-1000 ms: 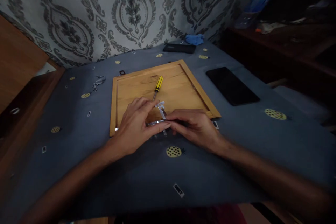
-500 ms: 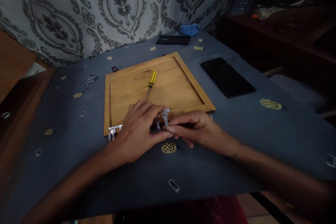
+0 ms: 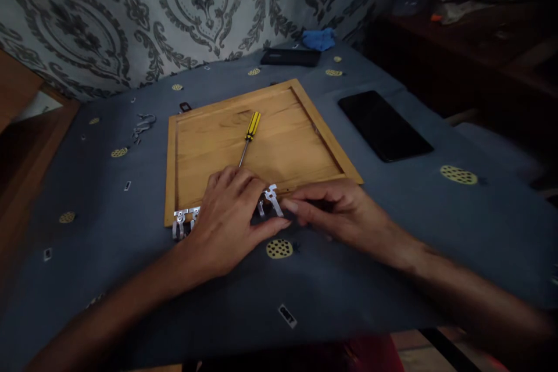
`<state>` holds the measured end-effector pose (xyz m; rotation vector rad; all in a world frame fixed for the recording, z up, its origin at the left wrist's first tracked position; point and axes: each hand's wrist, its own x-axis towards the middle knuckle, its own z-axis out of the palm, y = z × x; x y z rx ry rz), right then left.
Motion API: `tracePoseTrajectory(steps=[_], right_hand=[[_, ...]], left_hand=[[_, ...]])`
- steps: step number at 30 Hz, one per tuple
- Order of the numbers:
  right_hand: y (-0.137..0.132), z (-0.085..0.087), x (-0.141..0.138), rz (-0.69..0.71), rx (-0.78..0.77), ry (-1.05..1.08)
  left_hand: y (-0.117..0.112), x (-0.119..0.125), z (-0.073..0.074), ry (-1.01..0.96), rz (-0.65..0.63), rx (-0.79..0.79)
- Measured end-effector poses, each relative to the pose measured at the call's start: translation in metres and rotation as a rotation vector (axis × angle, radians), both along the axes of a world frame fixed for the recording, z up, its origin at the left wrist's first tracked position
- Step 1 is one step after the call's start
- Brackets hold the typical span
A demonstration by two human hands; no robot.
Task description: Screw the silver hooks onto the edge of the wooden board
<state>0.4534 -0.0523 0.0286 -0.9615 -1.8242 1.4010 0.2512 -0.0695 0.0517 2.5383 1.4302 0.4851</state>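
Panel (image 3: 283, 145): wooden, framed, flat on the tablecloth (image 3: 357, 296), near edge toward the person, perhaps so that edge is easy to reach.
Bracket (image 3: 274, 202): bright metal, at the panel's near edge, between the two hands, its free end pointing toward the right fingertips.
Left hand (image 3: 229, 221): palm down over the near edge, thumb well parted from the fingers, bracket in the gap, seemingly to steady it; whether the fingertips press it cannot be told.
Right hand (image 3: 337, 209): thumb and forefinger drawn nearly together just beside the bracket, apparently for fine work; anything pinched there cannot be made out.
Corner fittings (image 3: 186, 214): metal, at the panel's near left corner, partly behind the left hand.
Screwdriver (image 3: 253, 125): yellow and black, lying on the panel, shaft toward the left hand, likely for handy reach.
Loose parts (image 3: 143, 124): small, left of the panel, seemingly set aside.
Phone (image 3: 383, 125): right of the panel, well apart from it.
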Motion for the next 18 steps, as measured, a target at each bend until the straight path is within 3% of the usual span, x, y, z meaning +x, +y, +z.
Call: tracePoseTrajectory(steps=[4, 8, 12, 18], right_hand=[[0.002, -0.004, 0.006, -0.183, 0.527, -0.223], [0.003, -0.013, 0.009, -0.162, 0.879, -0.393], [0.005, -0.015, 0.008, -0.080, 0.961, -0.366], [0.005, -0.023, 0.009, -0.021, 0.930, -0.331]], left_hand=[[0.001, 0.002, -0.004, 0.059, 0.003, -0.008], [0.001, 0.004, -0.009, 0.099, -0.006, -0.018], [0.001, 0.005, -0.011, 0.102, -0.015, -0.019], [0.000, 0.007, -0.012, 0.116, 0.003, -0.024]])
